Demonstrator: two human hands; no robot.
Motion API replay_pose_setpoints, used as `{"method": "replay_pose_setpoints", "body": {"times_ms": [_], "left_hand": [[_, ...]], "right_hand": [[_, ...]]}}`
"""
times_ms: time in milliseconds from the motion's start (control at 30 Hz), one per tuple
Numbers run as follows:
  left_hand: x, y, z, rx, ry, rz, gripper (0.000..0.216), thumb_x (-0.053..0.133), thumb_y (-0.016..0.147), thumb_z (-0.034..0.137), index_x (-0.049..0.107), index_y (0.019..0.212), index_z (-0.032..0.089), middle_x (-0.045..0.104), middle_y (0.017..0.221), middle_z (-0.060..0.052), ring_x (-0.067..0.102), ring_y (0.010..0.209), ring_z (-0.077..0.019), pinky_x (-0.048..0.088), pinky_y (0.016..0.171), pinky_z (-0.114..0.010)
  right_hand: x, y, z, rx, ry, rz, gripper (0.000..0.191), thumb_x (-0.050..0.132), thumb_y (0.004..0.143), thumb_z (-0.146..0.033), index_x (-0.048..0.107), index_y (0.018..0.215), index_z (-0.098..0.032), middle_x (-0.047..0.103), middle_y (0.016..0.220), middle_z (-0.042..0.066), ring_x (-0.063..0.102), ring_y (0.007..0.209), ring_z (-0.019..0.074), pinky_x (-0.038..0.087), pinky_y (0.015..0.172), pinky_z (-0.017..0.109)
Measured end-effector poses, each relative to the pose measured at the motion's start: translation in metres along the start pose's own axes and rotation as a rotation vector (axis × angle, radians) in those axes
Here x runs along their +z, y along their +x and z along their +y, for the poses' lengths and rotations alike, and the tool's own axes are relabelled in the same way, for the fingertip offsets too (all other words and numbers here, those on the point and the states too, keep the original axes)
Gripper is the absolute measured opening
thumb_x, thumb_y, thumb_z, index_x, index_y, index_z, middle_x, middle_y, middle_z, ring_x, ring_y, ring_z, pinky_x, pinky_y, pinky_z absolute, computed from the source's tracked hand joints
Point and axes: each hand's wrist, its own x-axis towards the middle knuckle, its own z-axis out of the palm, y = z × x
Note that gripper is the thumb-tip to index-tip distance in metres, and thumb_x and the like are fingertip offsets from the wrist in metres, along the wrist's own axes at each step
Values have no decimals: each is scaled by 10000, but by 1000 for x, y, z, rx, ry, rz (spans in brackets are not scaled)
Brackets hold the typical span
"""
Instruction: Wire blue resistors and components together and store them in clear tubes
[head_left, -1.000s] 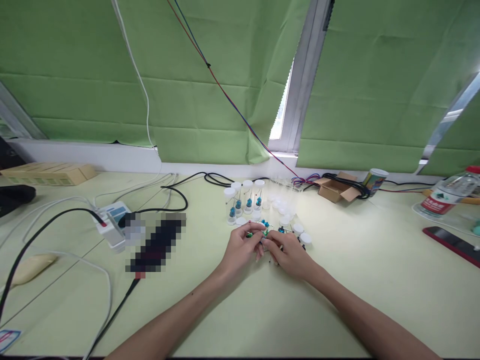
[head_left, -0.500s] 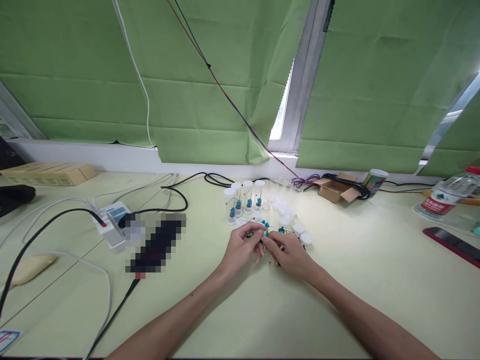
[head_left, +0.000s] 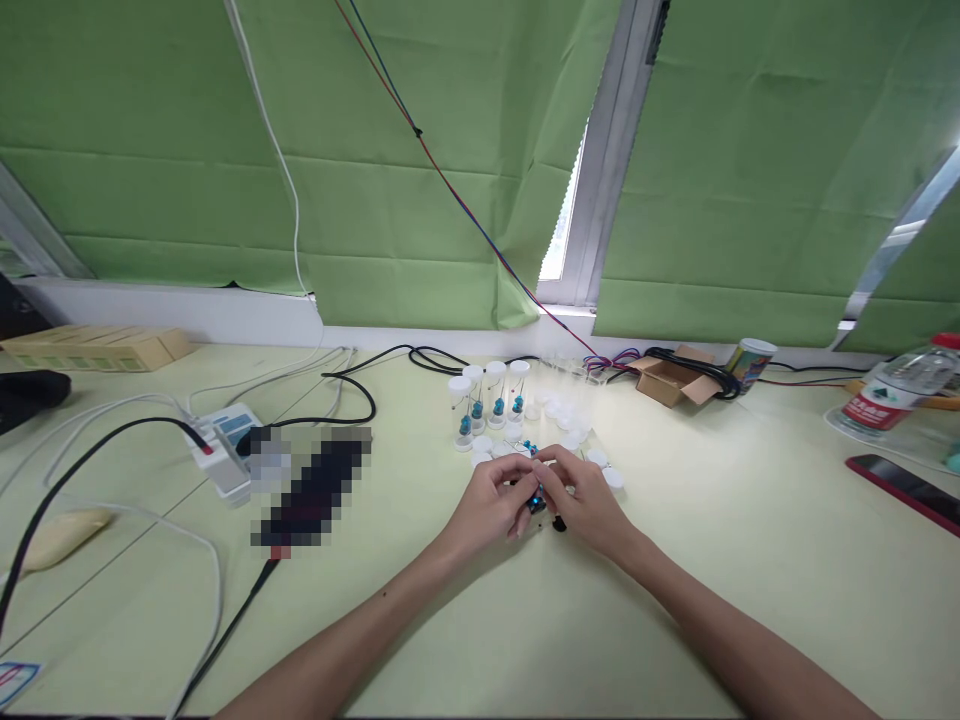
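Observation:
My left hand (head_left: 491,498) and my right hand (head_left: 592,497) meet above the table with fingertips pinched together. Between them is a small blue and black piece (head_left: 535,502), partly covered by the fingers; its kind is too small to make out. Just behind the hands lies another small blue piece (head_left: 529,447). Several clear capped vials (head_left: 498,408) stand upright farther back, each holding a blue piece with thin wires. White round caps (head_left: 611,479) lie around the hands. A small black piece (head_left: 559,523) shows under my right hand.
At left are a white power strip (head_left: 229,460), cables and a pixelated dark object (head_left: 315,490). An open cardboard box (head_left: 675,378) and a printed can (head_left: 748,362) stand at the back. On the right are a water bottle (head_left: 900,390) and a phone (head_left: 907,490).
The fingers have shifted slightly, and my right hand's fingertips have risen. Green bits near the fingers no longer show; a blue and black piece now shows below them. More white caps are visible beside my left hand.

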Motion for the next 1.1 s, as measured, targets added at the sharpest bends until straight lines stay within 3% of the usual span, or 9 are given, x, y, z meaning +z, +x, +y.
{"method": "replay_pose_setpoints", "body": {"times_ms": [167, 367, 800, 1000, 1100], "left_hand": [[-1, -1, -1, -3, 44, -78, 287, 543, 896, 419, 653, 879, 154, 594, 775, -11, 407, 385, -26, 314, 399, -202], [0, -2, -4, -82, 114, -151, 311, 567, 862, 445, 645, 818, 147, 498, 579, 28, 419, 360, -59, 285, 389, -207], [3, -3, -1, -88, 114, -104, 327, 585, 839, 473, 639, 759, 161, 466, 539, 32, 376, 395, -68, 235, 412, -226], [3, -3, -2, -64, 130, -89, 316, 590, 849, 458, 648, 769, 158, 468, 491, 26, 463, 419, -100, 341, 445, -231], [3, -2, -3, -63, 87, -68, 322, 607, 835, 469, 677, 838, 155, 566, 563, -12, 529, 444, -122, 417, 454, -246]], "right_hand": [[-2, 1, -3, -20, -19, 11, 302, 430, 975, -367, 568, 768, -195, 482, 535, -41, 440, 495, 113, 365, 525, 237], [-2, 1, 3, -27, -42, 62, 281, 457, 960, -359, 579, 764, -199, 558, 602, -18, 480, 535, 123, 386, 539, 237], [-1, 1, 6, 4, -62, 104, 327, 484, 938, -395, 508, 674, -204, 497, 547, -36, 445, 510, 121, 370, 529, 246], [-5, 2, 3, 23, -43, 152, 349, 498, 929, -417, 475, 654, -204, 449, 510, -51, 408, 469, 107, 349, 487, 241], [-8, 4, 4, 22, -28, 215, 352, 504, 926, -439, 480, 665, -205, 432, 500, -55, 401, 451, 106, 347, 474, 243]]}}
